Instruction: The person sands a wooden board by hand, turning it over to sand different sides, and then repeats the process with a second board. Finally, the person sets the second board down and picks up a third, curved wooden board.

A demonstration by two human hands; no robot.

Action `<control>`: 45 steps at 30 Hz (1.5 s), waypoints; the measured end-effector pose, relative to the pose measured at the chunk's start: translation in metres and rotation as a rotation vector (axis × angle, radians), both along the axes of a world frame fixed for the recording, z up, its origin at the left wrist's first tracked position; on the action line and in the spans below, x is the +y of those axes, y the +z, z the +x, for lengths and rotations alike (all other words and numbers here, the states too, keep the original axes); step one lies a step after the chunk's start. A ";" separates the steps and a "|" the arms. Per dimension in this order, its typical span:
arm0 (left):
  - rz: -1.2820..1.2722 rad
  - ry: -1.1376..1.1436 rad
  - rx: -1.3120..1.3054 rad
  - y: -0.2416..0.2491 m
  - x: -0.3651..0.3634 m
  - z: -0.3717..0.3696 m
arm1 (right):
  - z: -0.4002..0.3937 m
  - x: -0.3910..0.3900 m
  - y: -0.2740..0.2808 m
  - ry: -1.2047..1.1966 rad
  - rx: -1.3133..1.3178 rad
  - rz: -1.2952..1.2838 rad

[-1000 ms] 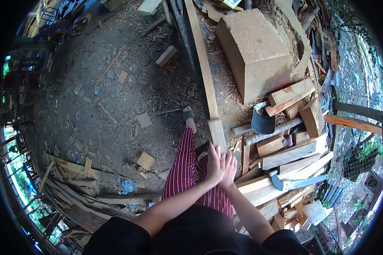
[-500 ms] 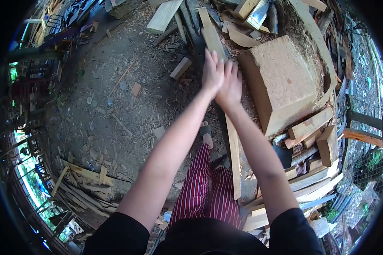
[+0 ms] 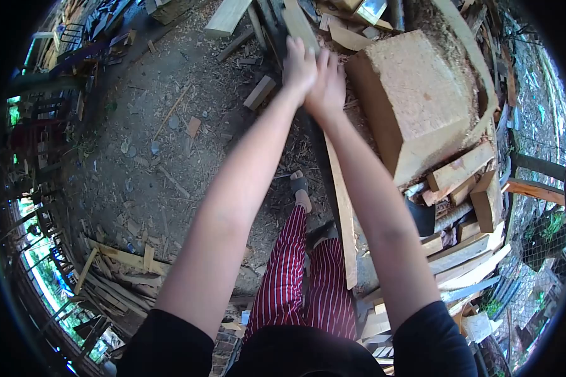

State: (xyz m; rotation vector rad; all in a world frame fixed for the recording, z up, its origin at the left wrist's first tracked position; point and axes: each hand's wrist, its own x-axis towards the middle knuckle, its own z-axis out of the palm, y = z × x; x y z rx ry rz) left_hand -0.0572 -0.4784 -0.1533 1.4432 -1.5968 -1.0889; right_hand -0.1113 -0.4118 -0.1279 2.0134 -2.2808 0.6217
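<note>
A long narrow wooden board (image 3: 341, 220) runs away from me, passing under my hands. My left hand (image 3: 300, 69) and my right hand (image 3: 327, 85) lie side by side and touch over the board's far part. The fingers of my left hand are blurred, and what lies under its palm is hidden. My right hand has its fingers stretched forward, slightly apart, with its palm down. To the right of my hands stands a large wooden block (image 3: 415, 94).
A small wood block (image 3: 260, 92) lies on the chip-strewn ground left of my hands. Stacked offcuts (image 3: 462, 166) fill the right side. A thick pale plank (image 3: 228, 17) is at the top. Slats (image 3: 116, 292) are heaped at lower left.
Both hands have moved forward and slightly left in the view, still together. The surroundings have shifted a little with the camera, and more of my foot shows.
</note>
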 end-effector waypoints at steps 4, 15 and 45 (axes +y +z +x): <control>0.182 -0.119 0.187 0.011 0.130 0.023 | 0.016 0.116 0.015 -0.007 -0.015 0.211; 0.398 -0.155 -0.104 0.043 0.464 0.053 | 0.048 0.444 0.014 -0.065 -0.078 0.513; 0.077 -0.149 0.227 -0.011 -0.106 -0.017 | -0.019 -0.103 -0.013 -0.034 0.028 -0.077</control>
